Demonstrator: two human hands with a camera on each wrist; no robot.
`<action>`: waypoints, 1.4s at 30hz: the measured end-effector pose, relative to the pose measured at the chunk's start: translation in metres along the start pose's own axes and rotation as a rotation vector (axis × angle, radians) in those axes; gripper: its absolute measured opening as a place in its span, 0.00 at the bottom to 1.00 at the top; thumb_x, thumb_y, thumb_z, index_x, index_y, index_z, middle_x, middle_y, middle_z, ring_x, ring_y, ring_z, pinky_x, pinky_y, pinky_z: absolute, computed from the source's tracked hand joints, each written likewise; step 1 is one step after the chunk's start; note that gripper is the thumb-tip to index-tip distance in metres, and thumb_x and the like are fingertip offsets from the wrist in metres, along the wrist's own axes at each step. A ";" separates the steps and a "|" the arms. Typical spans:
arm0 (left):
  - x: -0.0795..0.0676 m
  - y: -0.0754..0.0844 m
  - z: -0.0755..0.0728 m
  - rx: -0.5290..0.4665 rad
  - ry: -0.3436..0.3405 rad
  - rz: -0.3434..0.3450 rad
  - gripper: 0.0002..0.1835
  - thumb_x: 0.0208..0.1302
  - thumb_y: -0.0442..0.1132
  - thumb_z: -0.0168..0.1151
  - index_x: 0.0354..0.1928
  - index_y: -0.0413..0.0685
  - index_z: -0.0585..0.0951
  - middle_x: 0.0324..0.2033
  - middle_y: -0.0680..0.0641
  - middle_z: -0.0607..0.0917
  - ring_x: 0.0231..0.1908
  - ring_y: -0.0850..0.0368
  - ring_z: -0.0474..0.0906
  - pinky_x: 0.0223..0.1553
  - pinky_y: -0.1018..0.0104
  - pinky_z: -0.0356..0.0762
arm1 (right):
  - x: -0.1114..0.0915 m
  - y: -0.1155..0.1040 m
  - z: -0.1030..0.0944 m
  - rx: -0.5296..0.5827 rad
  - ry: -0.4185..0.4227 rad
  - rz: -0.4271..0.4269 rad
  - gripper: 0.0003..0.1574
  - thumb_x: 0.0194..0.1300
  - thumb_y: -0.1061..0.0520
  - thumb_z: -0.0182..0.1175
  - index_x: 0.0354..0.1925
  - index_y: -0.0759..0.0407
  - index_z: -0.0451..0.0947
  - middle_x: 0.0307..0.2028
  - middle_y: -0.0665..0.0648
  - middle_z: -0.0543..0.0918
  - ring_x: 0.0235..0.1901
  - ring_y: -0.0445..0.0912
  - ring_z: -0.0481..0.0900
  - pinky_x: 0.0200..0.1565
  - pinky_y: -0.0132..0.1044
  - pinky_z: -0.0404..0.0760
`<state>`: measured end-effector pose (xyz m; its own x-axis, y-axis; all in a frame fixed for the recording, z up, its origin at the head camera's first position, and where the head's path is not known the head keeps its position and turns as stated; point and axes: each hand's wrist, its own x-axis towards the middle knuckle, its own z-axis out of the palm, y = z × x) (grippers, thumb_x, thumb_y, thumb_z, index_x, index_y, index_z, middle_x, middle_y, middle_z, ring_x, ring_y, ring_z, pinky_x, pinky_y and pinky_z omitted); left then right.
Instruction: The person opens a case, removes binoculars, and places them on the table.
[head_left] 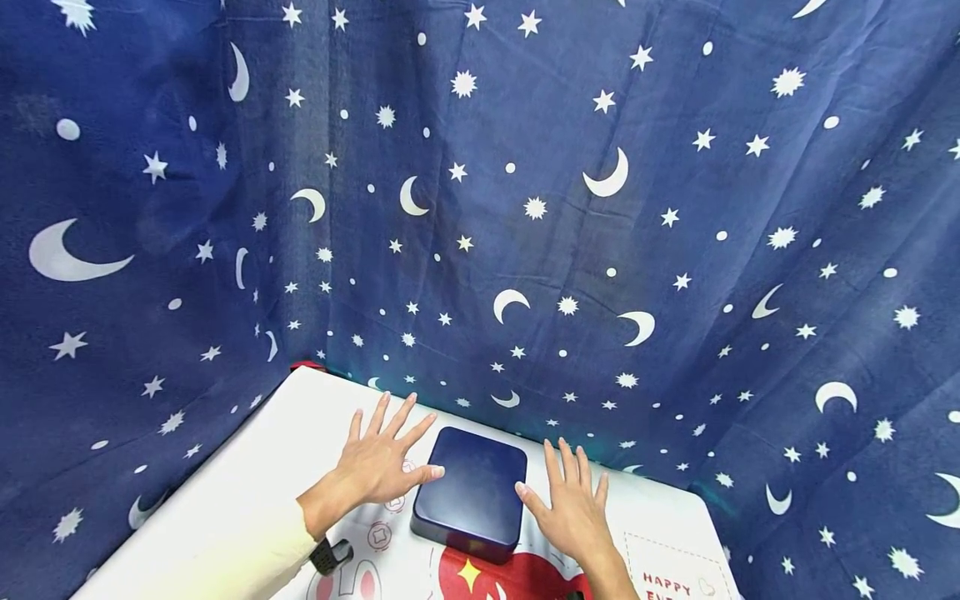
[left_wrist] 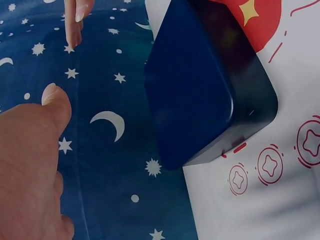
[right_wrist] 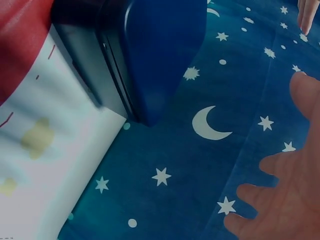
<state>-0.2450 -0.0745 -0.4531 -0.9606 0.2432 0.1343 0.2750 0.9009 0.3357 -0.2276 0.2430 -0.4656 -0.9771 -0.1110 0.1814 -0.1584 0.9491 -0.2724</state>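
Holding the fingers (head_left: pixel 397 417) straight and spread wide on the left hand (head_left: pixel 372 468), gripping nothing. Overlapping the box's left edge with the thumb in the head view, yet showing a gap from it in the left wrist view.

Finding the dark blue box (head_left: pixel 474 483) in the middle, lying flat between both hands on the white table (head_left: pixel 285 433), close to the far edge. Judging by the crisp form and glossy top, probably dealing with a stiff shell, hardly giving under a squeeze. Looking smooth enough for slipping under light fingertips. Weighing perhaps rather little if hollow, but hiding any contents, so leaving the true heft unknown. Showing a thin seam below the top in the right wrist view, so possibly coming apart when lifting by the upper rim alone. Offering the safest hold low on the opposite left and right walls, pressing evenly. Risking scuffs more than breakage.

Holding the right hand (head_left: pixel 576 510) open beside the right edge, fingers spreading likewise, pinching nothing and apparently not touching.

Reading, farther right, red printed lettering (head_left: pixel 666 583), partly cut off.
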 end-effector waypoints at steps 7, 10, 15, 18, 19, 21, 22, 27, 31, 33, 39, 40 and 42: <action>0.001 -0.004 0.004 0.002 0.017 -0.012 0.47 0.63 0.78 0.55 0.80 0.67 0.63 0.84 0.47 0.53 0.83 0.32 0.42 0.75 0.21 0.40 | 0.001 0.003 0.010 0.029 0.011 -0.006 0.55 0.70 0.27 0.57 0.81 0.53 0.57 0.81 0.64 0.58 0.81 0.67 0.48 0.69 0.84 0.41; 0.002 -0.005 0.008 -0.014 0.017 -0.011 0.47 0.63 0.77 0.55 0.80 0.66 0.63 0.84 0.45 0.54 0.82 0.31 0.43 0.75 0.22 0.41 | 0.001 0.005 0.013 0.048 0.016 -0.008 0.54 0.70 0.27 0.57 0.81 0.54 0.57 0.81 0.65 0.58 0.81 0.67 0.48 0.69 0.84 0.41; 0.003 -0.003 0.015 -0.060 -0.009 -0.018 0.48 0.64 0.76 0.56 0.81 0.64 0.62 0.83 0.42 0.55 0.82 0.30 0.43 0.76 0.24 0.44 | 0.000 0.009 0.019 0.091 0.010 0.007 0.54 0.70 0.28 0.57 0.81 0.54 0.57 0.81 0.65 0.58 0.81 0.67 0.48 0.69 0.84 0.41; 0.004 -0.003 0.018 -0.079 -0.012 -0.025 0.49 0.63 0.76 0.57 0.81 0.64 0.61 0.83 0.41 0.56 0.82 0.29 0.43 0.76 0.25 0.44 | -0.001 0.011 0.023 0.118 0.007 0.020 0.54 0.70 0.29 0.58 0.81 0.55 0.58 0.81 0.65 0.58 0.81 0.68 0.48 0.69 0.84 0.40; 0.004 -0.003 0.020 -0.084 -0.010 -0.027 0.49 0.63 0.76 0.58 0.81 0.63 0.61 0.83 0.41 0.56 0.82 0.29 0.43 0.76 0.25 0.44 | -0.001 0.012 0.025 0.123 0.004 0.024 0.54 0.70 0.29 0.58 0.81 0.55 0.58 0.81 0.65 0.58 0.81 0.68 0.48 0.69 0.83 0.40; 0.005 -0.003 0.023 -0.096 -0.001 -0.026 0.49 0.64 0.75 0.58 0.81 0.63 0.61 0.83 0.40 0.56 0.82 0.29 0.43 0.76 0.25 0.44 | -0.002 0.014 0.028 0.130 0.005 0.031 0.54 0.71 0.29 0.57 0.81 0.56 0.58 0.80 0.66 0.58 0.80 0.69 0.48 0.69 0.84 0.41; 0.006 -0.004 0.024 -0.105 0.002 -0.024 0.48 0.64 0.75 0.58 0.81 0.63 0.61 0.83 0.40 0.56 0.82 0.29 0.43 0.76 0.24 0.43 | -0.002 0.015 0.030 0.133 0.008 0.031 0.53 0.70 0.29 0.58 0.80 0.56 0.58 0.80 0.66 0.59 0.80 0.69 0.49 0.69 0.84 0.41; 0.008 -0.004 0.035 -0.139 -0.015 -0.024 0.49 0.63 0.75 0.58 0.81 0.63 0.60 0.83 0.41 0.54 0.82 0.29 0.41 0.77 0.24 0.42 | -0.009 0.017 0.036 0.158 0.018 0.047 0.53 0.71 0.30 0.58 0.80 0.56 0.59 0.80 0.66 0.60 0.80 0.69 0.50 0.69 0.84 0.43; 0.008 -0.006 0.041 -0.182 -0.023 -0.029 0.52 0.61 0.74 0.63 0.82 0.61 0.60 0.83 0.40 0.54 0.82 0.29 0.41 0.76 0.24 0.42 | -0.011 0.020 0.042 0.184 0.029 0.052 0.52 0.71 0.31 0.58 0.80 0.57 0.59 0.80 0.67 0.60 0.79 0.70 0.50 0.68 0.85 0.45; 0.008 -0.008 0.042 -0.219 -0.025 -0.023 0.53 0.60 0.72 0.66 0.82 0.59 0.60 0.83 0.39 0.54 0.82 0.27 0.41 0.76 0.23 0.42 | -0.011 0.022 0.047 0.204 0.032 0.060 0.52 0.71 0.32 0.59 0.80 0.57 0.59 0.79 0.67 0.60 0.79 0.70 0.50 0.68 0.85 0.45; 0.007 -0.013 0.049 -0.399 -0.052 -0.011 0.55 0.60 0.62 0.73 0.83 0.54 0.57 0.83 0.35 0.51 0.81 0.25 0.37 0.74 0.19 0.40 | -0.011 0.024 0.058 0.273 0.019 0.085 0.52 0.71 0.32 0.59 0.80 0.58 0.58 0.80 0.68 0.59 0.79 0.70 0.50 0.68 0.83 0.47; 0.007 -0.014 0.051 -0.435 -0.060 -0.013 0.55 0.60 0.61 0.74 0.83 0.53 0.56 0.83 0.35 0.51 0.81 0.25 0.35 0.74 0.19 0.39 | -0.011 0.024 0.060 0.287 0.019 0.084 0.52 0.71 0.33 0.59 0.80 0.58 0.57 0.80 0.68 0.59 0.79 0.71 0.50 0.69 0.83 0.48; 0.007 -0.015 0.053 -0.501 -0.071 -0.017 0.56 0.60 0.59 0.74 0.83 0.53 0.55 0.83 0.35 0.49 0.81 0.25 0.33 0.74 0.19 0.38 | -0.009 0.024 0.064 0.328 0.026 0.079 0.53 0.72 0.34 0.60 0.80 0.60 0.57 0.79 0.70 0.58 0.79 0.71 0.49 0.71 0.79 0.48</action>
<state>-0.2585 -0.0675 -0.5070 -0.9607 0.2693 0.0667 0.2272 0.6259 0.7461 -0.2316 0.2476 -0.5340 -0.9849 -0.0298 0.1706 -0.1241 0.8086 -0.5752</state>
